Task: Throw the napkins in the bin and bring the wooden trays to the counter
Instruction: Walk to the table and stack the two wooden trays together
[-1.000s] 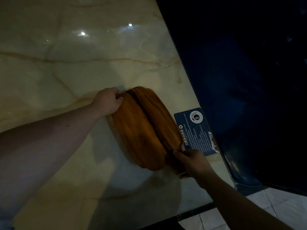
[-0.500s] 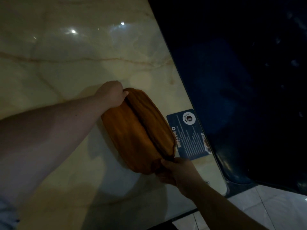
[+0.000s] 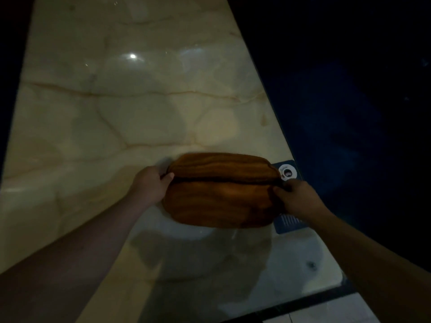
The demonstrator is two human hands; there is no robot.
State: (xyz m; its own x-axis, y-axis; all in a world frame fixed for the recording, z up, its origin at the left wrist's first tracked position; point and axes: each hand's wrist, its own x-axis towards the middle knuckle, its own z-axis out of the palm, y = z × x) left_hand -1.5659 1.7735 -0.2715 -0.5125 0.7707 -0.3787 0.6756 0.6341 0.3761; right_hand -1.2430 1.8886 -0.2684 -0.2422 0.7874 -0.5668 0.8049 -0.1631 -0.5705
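Observation:
Two oval wooden trays (image 3: 219,199), brown and grained, are held together as a pair just above the pale marble counter (image 3: 140,113), long side across my view. My left hand (image 3: 152,183) grips their left end, thumb on top. My right hand (image 3: 296,197) grips the right end. Whether the trays touch the counter I cannot tell. No napkins or bin are in view.
A dark blue printed card (image 3: 288,220) lies on the counter, partly under the trays' right end. Right of the counter edge stands a dark glossy panel (image 3: 349,113). White floor tiles (image 3: 326,311) show at the bottom right. The room is dim.
The trays have turned from a diagonal to lying straight across my view, and now cover part of the blue card. Both hands kept their grip on the ends.

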